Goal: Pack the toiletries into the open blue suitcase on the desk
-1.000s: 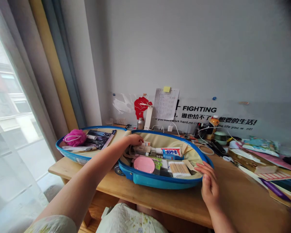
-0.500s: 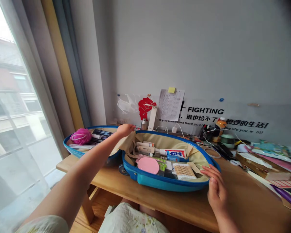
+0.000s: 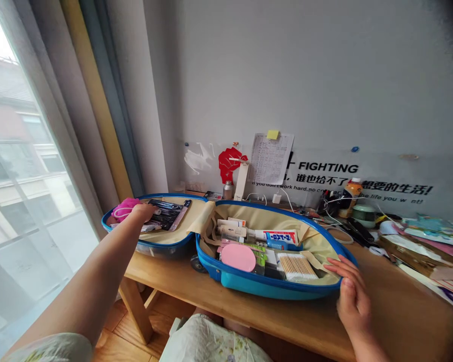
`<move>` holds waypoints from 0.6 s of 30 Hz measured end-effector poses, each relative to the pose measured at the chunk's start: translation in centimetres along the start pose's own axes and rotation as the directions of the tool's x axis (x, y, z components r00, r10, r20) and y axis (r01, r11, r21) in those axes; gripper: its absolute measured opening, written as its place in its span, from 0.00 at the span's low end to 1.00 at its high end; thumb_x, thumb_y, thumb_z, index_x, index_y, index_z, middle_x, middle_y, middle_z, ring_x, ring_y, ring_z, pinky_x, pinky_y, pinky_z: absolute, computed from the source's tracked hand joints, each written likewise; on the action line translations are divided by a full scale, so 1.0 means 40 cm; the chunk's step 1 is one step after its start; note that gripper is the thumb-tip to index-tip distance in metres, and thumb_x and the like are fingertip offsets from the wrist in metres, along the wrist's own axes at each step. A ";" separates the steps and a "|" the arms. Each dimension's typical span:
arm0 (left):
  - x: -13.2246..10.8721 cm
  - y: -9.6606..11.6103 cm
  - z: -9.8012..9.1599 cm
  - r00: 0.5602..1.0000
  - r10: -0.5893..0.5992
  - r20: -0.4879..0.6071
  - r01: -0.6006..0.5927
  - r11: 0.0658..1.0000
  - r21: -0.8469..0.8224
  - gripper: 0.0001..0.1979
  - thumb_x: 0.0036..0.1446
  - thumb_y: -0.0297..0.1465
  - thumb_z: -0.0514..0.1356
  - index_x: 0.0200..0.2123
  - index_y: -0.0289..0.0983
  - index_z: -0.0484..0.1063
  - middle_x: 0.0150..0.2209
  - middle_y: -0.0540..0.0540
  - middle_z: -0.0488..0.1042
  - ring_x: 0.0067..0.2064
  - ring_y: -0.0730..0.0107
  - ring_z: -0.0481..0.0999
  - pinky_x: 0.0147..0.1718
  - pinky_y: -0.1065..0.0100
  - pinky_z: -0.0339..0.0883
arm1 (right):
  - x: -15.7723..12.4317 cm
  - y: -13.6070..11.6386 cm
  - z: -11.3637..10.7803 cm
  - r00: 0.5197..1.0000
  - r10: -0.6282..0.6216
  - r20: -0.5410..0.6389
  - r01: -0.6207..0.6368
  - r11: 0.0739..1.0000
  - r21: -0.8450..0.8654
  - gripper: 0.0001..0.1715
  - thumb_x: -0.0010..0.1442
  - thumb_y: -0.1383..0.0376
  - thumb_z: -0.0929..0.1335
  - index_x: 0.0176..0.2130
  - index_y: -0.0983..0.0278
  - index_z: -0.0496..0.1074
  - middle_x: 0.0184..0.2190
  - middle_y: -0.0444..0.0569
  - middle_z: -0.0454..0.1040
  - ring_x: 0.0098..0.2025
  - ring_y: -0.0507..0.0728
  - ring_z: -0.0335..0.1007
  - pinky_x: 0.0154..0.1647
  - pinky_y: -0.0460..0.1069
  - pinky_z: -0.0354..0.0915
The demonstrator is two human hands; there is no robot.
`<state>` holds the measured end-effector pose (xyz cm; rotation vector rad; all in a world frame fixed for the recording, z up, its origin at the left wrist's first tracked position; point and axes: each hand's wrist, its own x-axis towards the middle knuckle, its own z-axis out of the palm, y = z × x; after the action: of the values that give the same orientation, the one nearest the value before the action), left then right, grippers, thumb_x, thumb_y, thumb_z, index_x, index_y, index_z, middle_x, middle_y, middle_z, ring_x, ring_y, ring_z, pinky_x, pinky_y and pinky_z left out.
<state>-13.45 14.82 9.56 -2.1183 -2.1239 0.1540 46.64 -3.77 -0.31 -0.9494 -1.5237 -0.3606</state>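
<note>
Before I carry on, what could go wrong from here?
The left hand is close beside the pink pouf and dark packets and might drag them. The case's left half sits near the left end of the table; a firm push could tip it. In the right half, with the right hand at its rim, the toothpaste and cotton swabs look unstrapped and might slide if jolted.

One head-worn camera is looking forward and down, facing a plain grey wall (image 3: 287,75) at twelve o'clock, an open, oval, beige-lined blue suitcase (image 3: 264,289) lying near at six o'clock
</note>
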 end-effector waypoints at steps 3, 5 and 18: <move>0.011 -0.003 0.009 0.996 -0.033 0.081 0.029 0.998 0.049 0.18 0.61 0.36 0.60 0.53 0.36 0.70 0.52 0.39 0.73 0.50 0.58 0.75 0.49 0.54 0.70 | 0.000 -0.002 -0.001 1.000 0.007 0.002 -0.007 1.000 -0.011 0.23 0.69 0.56 0.55 0.38 0.63 0.74 0.41 0.56 0.76 0.55 0.65 0.68 0.55 0.66 0.63; 0.020 0.002 0.010 0.994 -0.035 0.108 0.028 0.997 0.066 0.18 0.63 0.37 0.59 0.53 0.35 0.68 0.52 0.41 0.72 0.50 0.61 0.74 0.48 0.53 0.71 | 0.002 -0.005 -0.002 1.000 0.001 0.009 -0.001 1.000 -0.017 0.23 0.69 0.57 0.55 0.39 0.63 0.74 0.41 0.56 0.76 0.55 0.65 0.69 0.55 0.66 0.64; 0.006 0.068 -0.035 0.996 0.033 -0.089 -0.034 0.999 -0.004 0.18 0.62 0.35 0.55 0.54 0.37 0.69 0.49 0.36 0.75 0.54 0.52 0.72 0.51 0.57 0.66 | 0.002 -0.011 0.000 1.000 0.028 -0.005 -0.028 1.000 -0.002 0.24 0.69 0.55 0.56 0.38 0.62 0.75 0.41 0.56 0.76 0.55 0.65 0.69 0.55 0.67 0.64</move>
<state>-10.54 15.04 10.50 -2.1229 -2.0427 0.0565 46.33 -4.01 -0.12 -0.9697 -1.5045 -0.3437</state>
